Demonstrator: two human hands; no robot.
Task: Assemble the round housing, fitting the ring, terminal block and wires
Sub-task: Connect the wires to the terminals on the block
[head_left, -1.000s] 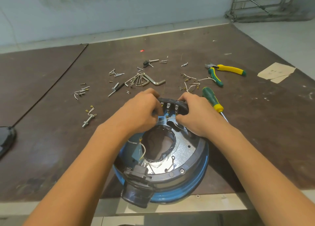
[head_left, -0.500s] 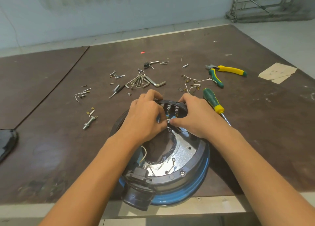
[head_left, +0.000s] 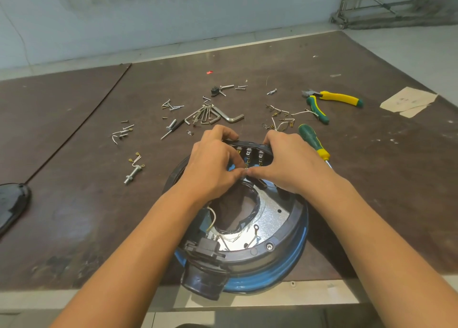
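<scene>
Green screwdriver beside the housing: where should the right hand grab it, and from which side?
Grip the green screwdriver on its ribbed green handle, coming from above and the right. It lies flat, its handle's far end free, while its shaft tucks under the right hand.

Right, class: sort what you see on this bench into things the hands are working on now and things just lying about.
In use:
round housing
terminal block
wire end pinched between left hand and right hand

Lying about:
pliers
screwdriver
hex keys
loose screws
bolt
paper scrap
</scene>
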